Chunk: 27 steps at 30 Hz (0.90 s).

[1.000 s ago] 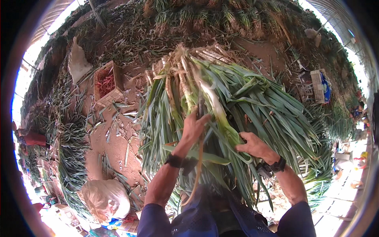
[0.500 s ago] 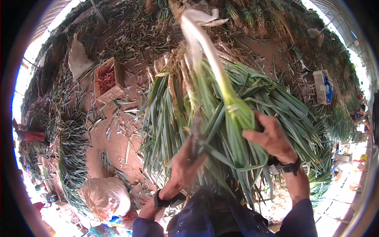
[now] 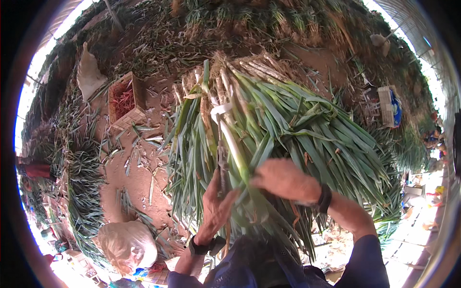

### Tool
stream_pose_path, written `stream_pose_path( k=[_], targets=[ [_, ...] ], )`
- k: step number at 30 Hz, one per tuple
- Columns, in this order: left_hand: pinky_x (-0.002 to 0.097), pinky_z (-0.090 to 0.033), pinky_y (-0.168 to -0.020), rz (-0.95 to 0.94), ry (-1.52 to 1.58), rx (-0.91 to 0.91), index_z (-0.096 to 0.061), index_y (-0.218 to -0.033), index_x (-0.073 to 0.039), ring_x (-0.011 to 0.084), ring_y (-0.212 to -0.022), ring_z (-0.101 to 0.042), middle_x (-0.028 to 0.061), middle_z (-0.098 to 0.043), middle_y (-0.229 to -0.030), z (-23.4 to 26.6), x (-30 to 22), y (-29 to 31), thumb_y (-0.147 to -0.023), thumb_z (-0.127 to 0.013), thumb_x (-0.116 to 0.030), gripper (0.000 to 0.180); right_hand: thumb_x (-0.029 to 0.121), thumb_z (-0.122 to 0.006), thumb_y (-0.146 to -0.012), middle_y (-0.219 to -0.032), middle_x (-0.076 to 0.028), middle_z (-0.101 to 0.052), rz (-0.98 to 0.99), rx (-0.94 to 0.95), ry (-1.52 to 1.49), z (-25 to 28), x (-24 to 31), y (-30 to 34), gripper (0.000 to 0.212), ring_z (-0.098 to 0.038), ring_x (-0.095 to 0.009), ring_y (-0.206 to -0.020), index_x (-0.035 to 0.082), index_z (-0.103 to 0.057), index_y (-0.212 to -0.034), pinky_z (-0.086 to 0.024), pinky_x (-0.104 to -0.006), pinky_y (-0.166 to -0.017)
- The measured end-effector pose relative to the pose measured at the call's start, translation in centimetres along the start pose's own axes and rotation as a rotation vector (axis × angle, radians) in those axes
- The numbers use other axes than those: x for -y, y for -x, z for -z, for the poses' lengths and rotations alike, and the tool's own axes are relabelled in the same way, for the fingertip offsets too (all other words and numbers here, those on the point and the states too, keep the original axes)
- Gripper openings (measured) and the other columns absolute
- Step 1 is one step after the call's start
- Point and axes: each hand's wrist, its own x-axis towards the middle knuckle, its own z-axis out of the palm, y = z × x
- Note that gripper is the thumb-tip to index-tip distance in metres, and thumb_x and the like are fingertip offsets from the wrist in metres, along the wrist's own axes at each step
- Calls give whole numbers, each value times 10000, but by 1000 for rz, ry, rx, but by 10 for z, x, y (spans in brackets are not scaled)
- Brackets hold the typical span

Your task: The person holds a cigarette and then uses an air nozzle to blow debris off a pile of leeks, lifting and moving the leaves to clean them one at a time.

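Left hand (image 3: 216, 206): you grip a tool (image 3: 222, 161) over the pile (image 3: 326, 129).
Right hand (image 3: 285, 180): at the leek (image 3: 234, 146), blurred; grip cannot be told.

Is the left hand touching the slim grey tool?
Touching: the head view shows the left hand gripping the grey tool between thumb and fingers.

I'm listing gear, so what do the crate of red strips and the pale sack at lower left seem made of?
Crate: probably tan plastic, matt, going by its regular slotted wall. Pale sack: perhaps thin plastic, softly shiny, from its crumpled folds; woven material can't be ruled out.
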Motion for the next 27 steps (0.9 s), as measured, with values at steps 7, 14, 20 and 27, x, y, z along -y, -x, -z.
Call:
stream_pose_path(
  k=[7,14,20,27],
  targets=[
    [250,-472,-797,15,57,43,-389,-1554,56,109,-900,-520,34,-614,-1082,-20,-1,-16,-889,-747,-214,802,289,-673,-972,-1144,-220,-654,58,-235,985,50,-145,-158,464,-661,-373,-1011,-11,-562,-1308,-556,-449,-879],
    [283,-498,-716,-20,-77,55,-421,-1553,-12,138,-768,-533,37,-588,-905,-25,19,-6,-872,-754,-175,776,229,-762,-806,-1078,-261,-706,-412,-318,95,63,-147,-204,414,-679,-444,-1086,-46,-665,-1099,-566,-478,-879],
    [329,-504,-733,-70,-177,83,-431,-1528,13,183,-782,-562,108,-597,-906,-36,8,-10,-884,-760,-214,758,256,-836,-765,-1234,-254,-656,-335,-89,-503,64,-145,-119,849,-646,-287,-1086,-206,-475,-1379,-520,-387,-937],
    [337,-540,-803,51,-160,220,-435,-1517,40,202,-896,-660,155,-694,-1050,-59,-9,3,-890,-777,-221,760,221,-764,-903,-1178,-150,-691,-212,-200,-592,13,-111,-7,531,-633,-193,-1060,-66,-562,-1302,-505,-356,-952]
  ],
)
